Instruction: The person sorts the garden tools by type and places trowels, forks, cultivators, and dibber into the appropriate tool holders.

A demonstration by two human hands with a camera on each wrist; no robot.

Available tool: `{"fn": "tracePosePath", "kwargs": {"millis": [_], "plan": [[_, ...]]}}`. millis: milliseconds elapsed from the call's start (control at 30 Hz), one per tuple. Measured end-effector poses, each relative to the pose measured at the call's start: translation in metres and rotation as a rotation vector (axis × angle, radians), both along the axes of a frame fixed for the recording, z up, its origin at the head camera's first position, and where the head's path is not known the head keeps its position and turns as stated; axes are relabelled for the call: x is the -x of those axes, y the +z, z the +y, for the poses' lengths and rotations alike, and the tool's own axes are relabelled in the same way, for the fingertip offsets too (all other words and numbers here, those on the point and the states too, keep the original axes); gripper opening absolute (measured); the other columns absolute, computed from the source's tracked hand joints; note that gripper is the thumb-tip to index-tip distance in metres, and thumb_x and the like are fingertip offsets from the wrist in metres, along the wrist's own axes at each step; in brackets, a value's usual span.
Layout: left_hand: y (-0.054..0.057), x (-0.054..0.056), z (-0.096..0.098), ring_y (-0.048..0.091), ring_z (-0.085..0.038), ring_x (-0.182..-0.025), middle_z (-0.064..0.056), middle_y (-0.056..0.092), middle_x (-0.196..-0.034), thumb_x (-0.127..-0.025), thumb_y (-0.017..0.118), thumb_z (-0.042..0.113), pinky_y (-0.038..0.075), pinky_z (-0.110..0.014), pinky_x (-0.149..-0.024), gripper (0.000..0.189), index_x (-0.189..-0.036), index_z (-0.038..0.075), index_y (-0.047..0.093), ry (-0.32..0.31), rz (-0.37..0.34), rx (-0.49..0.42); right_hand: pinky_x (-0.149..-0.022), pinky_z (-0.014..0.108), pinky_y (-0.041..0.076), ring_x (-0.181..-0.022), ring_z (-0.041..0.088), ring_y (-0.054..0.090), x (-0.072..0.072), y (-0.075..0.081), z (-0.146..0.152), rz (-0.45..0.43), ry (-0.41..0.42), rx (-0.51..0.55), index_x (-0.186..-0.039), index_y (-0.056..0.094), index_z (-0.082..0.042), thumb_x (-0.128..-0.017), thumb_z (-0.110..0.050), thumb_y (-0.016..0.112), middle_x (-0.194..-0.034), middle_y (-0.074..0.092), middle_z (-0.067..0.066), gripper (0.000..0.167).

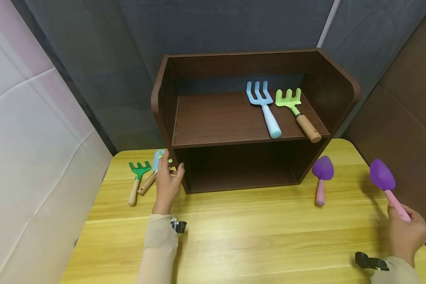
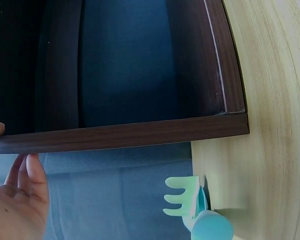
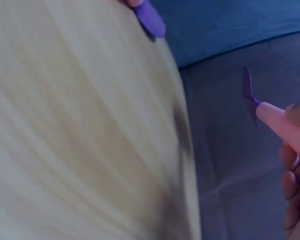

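Observation:
My left hand (image 1: 168, 188) grips the left side panel of a dark brown two-tier shelf (image 1: 234, 140), thumb on the inner side and fingers on the outer side, as the left wrist view shows. Out past the shelf's right side, my right hand (image 1: 410, 232) holds a toy trowel (image 1: 382, 175) by its pink handle (image 3: 282, 125), the purple blade pointing up and away. A second purple trowel (image 1: 323, 169) with a pink handle lies on the table beside the shelf's right foot. On the upper tier rest a light blue fork (image 1: 268, 110) and a light green rake (image 1: 298, 112) with a wooden handle.
Left of the shelf, a dark green rake (image 1: 138, 173) lies on the wooden table (image 1: 252, 236) next to a light blue tool (image 1: 157, 159) with a wooden handle, partly hidden by my left hand. Grey cloth (image 1: 92, 79) hangs behind; a brown panel (image 1: 408, 106) borders the right.

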State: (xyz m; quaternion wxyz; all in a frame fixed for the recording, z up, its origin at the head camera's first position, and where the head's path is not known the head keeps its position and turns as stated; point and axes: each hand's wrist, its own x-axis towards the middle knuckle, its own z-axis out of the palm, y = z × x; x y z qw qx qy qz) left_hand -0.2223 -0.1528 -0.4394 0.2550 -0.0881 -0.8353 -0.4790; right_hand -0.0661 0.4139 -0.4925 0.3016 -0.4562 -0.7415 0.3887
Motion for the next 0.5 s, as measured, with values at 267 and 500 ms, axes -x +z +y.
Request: {"fn": "tracePosePath", "kwargs": {"millis": [267, 500], "plan": [[-0.001, 0.002, 0.001, 0.063, -0.035, -0.096, -0.021, 0.053, -0.121, -0.091, 0.060, 0.009, 0.053, -0.043, -0.069, 0.056, -0.143, 0.009, 0.041, -0.007, 0.012, -0.005, -0.078, 0.015, 0.022, -0.077, -0.012, 0.029, 0.000, 0.022, -0.005, 0.112, 0.000, -0.039, -0.112, 0.071, -0.033, -0.080, -0.032, 0.071, -0.070, 0.040, -0.039, 0.032], [-0.001, 0.000, 0.001, 0.063, -0.034, -0.097, -0.021, 0.053, -0.121, -0.091, 0.060, 0.010, 0.053, -0.048, -0.070, 0.055, -0.143, 0.009, 0.041, -0.009, 0.002, -0.013, -0.065, 0.010, 0.030, -0.071, -0.008, 0.041, -0.003, 0.038, -0.008, 0.183, 0.026, 0.048, -0.108, 0.072, -0.031, -0.081, -0.023, 0.071, -0.074, 0.048, -0.032, 0.029]]}}
